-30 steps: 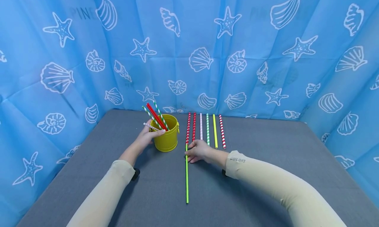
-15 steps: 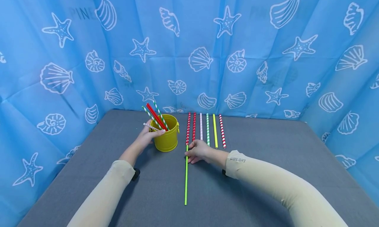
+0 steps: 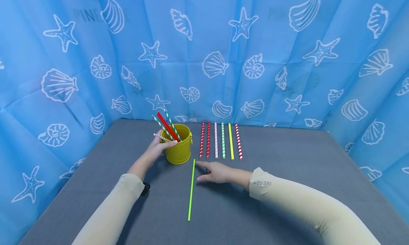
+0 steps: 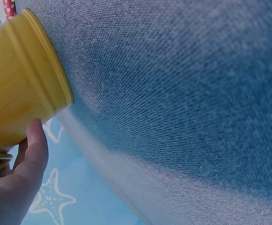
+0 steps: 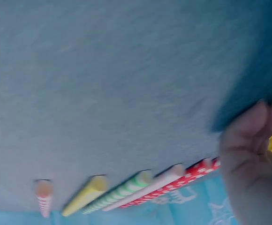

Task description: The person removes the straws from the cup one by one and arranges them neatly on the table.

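A plain lime-green paper straw (image 3: pixel 191 191) lies on the table in front of the bucket, its far end leaning slightly right. My right hand (image 3: pixel 214 172) is beside that end, index finger stretched out to it and thumb held apart lower down. With my left hand (image 3: pixel 156 147) I grip a small yellow bucket (image 3: pixel 178 153), thumb over its rim; the other fingers are mostly hidden behind it. Several paper straws stand in the bucket, among them a red straw (image 3: pixel 167 125) and green-white striped ones. The left wrist view shows fingers against the bucket's side.
To the right of the bucket several straws lie in a row: red dotted straws (image 3: pixel 202 140), a pale pink straw (image 3: pixel 216 142), a mint striped straw (image 3: pixel 223 142), a yellow straw (image 3: pixel 231 142) and a red-white striped straw (image 3: pixel 239 142). A blue shell-patterned curtain (image 3: pixel 217 88) hangs behind the grey table (image 3: pixel 281 159).
The lime-green straw has moved left, away from the dotted straw's near end, and now slants. My right hand has loosened from it, fingers spreading. The left hand and bucket hold still.
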A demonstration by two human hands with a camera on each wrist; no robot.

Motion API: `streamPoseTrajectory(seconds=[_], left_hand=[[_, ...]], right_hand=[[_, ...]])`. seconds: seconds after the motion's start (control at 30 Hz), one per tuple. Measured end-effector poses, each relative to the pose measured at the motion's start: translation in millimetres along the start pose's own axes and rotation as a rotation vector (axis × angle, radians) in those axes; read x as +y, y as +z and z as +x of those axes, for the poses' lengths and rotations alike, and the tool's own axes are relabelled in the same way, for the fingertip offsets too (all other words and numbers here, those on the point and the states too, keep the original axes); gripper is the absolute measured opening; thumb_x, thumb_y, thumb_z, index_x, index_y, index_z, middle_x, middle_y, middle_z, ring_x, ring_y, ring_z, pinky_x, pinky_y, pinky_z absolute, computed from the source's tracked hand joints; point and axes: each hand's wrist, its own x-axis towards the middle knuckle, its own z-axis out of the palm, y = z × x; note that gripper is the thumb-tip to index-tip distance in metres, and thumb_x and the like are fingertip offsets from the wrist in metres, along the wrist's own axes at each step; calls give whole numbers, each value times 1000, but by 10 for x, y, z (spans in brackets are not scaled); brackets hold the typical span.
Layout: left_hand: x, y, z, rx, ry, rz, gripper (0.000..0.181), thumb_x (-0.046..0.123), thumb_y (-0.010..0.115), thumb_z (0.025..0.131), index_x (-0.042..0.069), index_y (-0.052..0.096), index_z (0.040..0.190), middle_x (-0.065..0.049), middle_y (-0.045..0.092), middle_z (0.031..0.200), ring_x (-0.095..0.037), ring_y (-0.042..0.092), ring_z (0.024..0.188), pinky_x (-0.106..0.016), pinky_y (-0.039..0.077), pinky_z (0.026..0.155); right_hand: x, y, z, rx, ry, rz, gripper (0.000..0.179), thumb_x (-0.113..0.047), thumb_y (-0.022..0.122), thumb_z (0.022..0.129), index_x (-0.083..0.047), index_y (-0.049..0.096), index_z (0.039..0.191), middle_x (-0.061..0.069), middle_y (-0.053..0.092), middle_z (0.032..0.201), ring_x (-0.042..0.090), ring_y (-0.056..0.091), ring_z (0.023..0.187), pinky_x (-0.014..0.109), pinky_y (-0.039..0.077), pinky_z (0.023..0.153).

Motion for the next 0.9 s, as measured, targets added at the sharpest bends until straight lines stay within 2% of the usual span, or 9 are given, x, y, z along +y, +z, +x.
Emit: streamPoseTrajectory(seconds=[0.1, 0.13, 0.3, 0.4, 0.6, 0.73, 0.9], left_hand=[[-12, -4, -1, 1, 3, 5, 84, 31, 61, 94, 14, 7, 155, -18, 20, 156, -41, 20, 139, -67, 26, 103], [-17, -5, -1, 2, 5, 8, 84, 32, 61, 94, 14, 7, 155, -19, 20, 156, -42, 20, 139, -67, 26, 103], [-38, -5, -13, -8, 30, 10, 78, 30, 60, 94, 13, 13, 154, -19, 24, 153, -41, 23, 138, -68, 25, 103], [-42, -6, -23, -8, 36, 7, 75, 30, 60, 94, 14, 15, 153, -18, 27, 152, -40, 24, 137, -67, 25, 103], [-30, 5, -19, -9, 34, 10, 75, 32, 60, 94, 16, 16, 153, -17, 28, 151, -39, 25, 137, -66, 27, 103], [-19, 7, -9, -9, 34, 10, 78, 32, 61, 94, 15, 13, 154, -18, 25, 153, -41, 23, 138, -67, 27, 102], [2, 14, -20, -12, 26, 6, 82, 32, 61, 94, 15, 9, 155, -18, 21, 155, -41, 20, 139, -68, 25, 103]], right_hand=[[-68, 73, 20, -10, 28, -158, 77, -49, 63, 91, -18, 31, 153, 11, 52, 140, 22, 54, 119, 43, 43, 101], [-89, 91, 34, -9, 51, -199, 79, -53, 62, 90, -20, 31, 154, 11, 53, 139, 22, 54, 119, 43, 44, 100], [-174, 179, 103, 7, 144, -345, 84, -66, 58, 85, -24, 33, 153, 11, 62, 123, 20, 60, 97, 38, 51, 80], [-201, 224, 118, 13, 169, -394, 88, -71, 58, 81, -25, 34, 152, 11, 62, 122, 20, 60, 95, 37, 52, 76], [-201, 240, 100, 37, 197, -386, 91, -72, 59, 79, -24, 35, 152, 11, 58, 133, 24, 58, 113, 43, 50, 90], [-204, 238, 79, 33, 197, -392, 92, -74, 58, 79, -25, 33, 153, 12, 56, 135, 26, 58, 114, 45, 50, 90], [-193, 222, 28, 30, 182, -373, 92, -71, 62, 78, -24, 35, 152, 13, 53, 138, 27, 55, 119, 47, 48, 93]])
